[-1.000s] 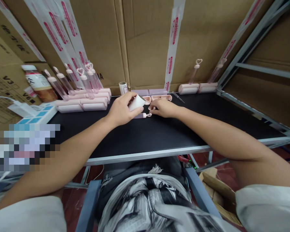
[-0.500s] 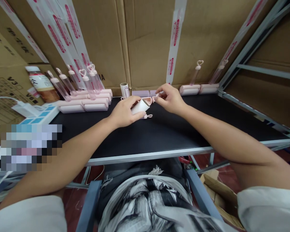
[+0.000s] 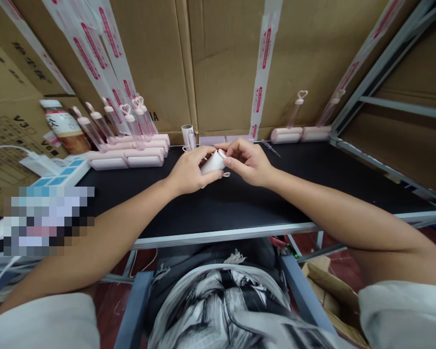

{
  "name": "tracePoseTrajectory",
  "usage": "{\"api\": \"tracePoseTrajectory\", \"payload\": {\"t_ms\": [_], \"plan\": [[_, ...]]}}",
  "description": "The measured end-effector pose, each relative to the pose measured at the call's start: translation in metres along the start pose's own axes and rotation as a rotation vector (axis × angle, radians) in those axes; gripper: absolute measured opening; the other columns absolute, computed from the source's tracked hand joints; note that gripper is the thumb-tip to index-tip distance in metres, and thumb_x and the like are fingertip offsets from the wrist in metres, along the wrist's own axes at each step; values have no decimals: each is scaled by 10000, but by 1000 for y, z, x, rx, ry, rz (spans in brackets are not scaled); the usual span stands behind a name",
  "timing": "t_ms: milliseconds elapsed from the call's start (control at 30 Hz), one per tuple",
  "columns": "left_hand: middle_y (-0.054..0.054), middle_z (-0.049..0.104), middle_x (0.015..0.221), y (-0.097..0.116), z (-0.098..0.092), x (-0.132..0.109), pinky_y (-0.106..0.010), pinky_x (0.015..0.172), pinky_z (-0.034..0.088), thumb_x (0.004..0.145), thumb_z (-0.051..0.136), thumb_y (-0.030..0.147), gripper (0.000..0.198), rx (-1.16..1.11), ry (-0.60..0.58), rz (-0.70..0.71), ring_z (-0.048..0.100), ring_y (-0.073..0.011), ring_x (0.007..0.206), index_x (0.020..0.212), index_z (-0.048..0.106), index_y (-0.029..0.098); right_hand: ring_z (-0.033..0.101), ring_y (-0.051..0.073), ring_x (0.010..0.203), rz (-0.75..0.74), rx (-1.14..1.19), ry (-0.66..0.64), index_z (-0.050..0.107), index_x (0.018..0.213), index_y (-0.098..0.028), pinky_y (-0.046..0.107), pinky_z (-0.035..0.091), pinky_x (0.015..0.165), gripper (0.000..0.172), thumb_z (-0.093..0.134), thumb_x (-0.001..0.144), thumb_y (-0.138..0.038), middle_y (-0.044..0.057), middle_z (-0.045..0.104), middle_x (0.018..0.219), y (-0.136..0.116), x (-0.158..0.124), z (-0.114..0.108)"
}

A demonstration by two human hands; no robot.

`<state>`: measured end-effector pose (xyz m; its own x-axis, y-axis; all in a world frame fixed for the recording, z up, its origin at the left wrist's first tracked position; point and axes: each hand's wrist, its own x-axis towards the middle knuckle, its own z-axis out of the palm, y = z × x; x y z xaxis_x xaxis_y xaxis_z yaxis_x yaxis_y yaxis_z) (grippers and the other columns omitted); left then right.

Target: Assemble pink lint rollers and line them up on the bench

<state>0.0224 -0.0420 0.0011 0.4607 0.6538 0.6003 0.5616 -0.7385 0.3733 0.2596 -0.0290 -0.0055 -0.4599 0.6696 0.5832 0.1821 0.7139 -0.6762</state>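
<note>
In the head view, the left hand [image 3: 189,170] grasps a white roll [image 3: 212,165] over the table [image 3: 261,203]; the right hand [image 3: 250,164] pinches a pink cap [image 3: 222,153] at the roll's right end. Behind the roll lie lilac pieces [image 3: 211,140]; well left of it, pink rollers [image 3: 143,159].

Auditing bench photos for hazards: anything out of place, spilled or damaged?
One thing: the drink bottle sits near the power strip, arguably a poor spot for liquid. Its cap is on and no spill shows. The white tube in the left hand shows no visible damage, though partly covered.
</note>
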Motion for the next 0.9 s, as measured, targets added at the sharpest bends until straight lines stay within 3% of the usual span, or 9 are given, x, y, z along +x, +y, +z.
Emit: {"api": "tracePoseTrajectory", "payload": {"t_ms": [133, 333, 533, 600, 767, 833, 900], "plan": [[-81, 793, 1182, -2, 0, 0, -387, 903, 591, 843, 790, 522, 553, -16, 11, 5, 731, -231, 940, 1276, 701, 190, 704, 298, 1385, -42, 15, 4, 538, 1011, -287, 475, 556, 1126, 480, 621, 998, -759, 132, 770, 1395, 4, 0, 3], [-77, 791, 1175, -2, 0, -2, -384, 903, 594, 839, 820, 511, 540, -62, 18, 24, 728, -221, 927, 1258, 696, 193, 675, 318, 1429, -42, -47, 37, 491, 951, -281, 513, 530, 1154, 542, 552, 1000, -817, 161, 698, 1545, -2, -1, 8], [-92, 796, 1171, -1, 2, -1, -368, 887, 593, 868, 825, 539, 537, -103, 59, 42, 737, -221, 932, 1253, 702, 185, 573, 308, 1546, -142, -41, -32, 509, 1066, -283, 523, 473, 1241, 436, 600, 1036, -709, 153, 601, 1644, -3, -4, 4], [-93, 797, 1169, -1, 2, -1, -356, 875, 589, 872, 833, 529, 546, -121, 85, 60, 737, -214, 919, 1271, 705, 178, 544, 333, 1560, -176, -69, 10, 519, 1123, -286, 561, 475, 1240, 474, 637, 1004, -730, 150, 544, 1677, 2, -3, 3], [-85, 796, 1147, -5, 2, 1, -338, 845, 583, 862, 827, 472, 530, -118, 149, 62, 740, -208, 907, 1277, 696, 169, 642, 335, 1315, -414, -65, 315, 516, 1305, -327, 533, 630, 966, 607, 786, 900, -688, 135, 502, 1608, 20, 3, 6], [-85, 794, 1142, -9, 3, 0, -335, 836, 586, 858, 826, 475, 537, -126, 168, 46, 745, -211, 912, 1278, 685, 171, 684, 277, 1103, -475, -89, 265, 534, 1321, -322, 465, 638, 852, 551, 785, 925, -611, 128, 584, 1482, 22, 4, 8], [-94, 788, 1173, -13, 6, 0, -348, 856, 594, 842, 841, 495, 582, -132, 180, 32, 757, -228, 953, 1298, 665, 179, 677, 218, 914, -479, -106, 121, 558, 1322, -300, 414, 623, 786, 477, 759, 958, -534, 109, 662, 1328, 21, 4, 7]]}}
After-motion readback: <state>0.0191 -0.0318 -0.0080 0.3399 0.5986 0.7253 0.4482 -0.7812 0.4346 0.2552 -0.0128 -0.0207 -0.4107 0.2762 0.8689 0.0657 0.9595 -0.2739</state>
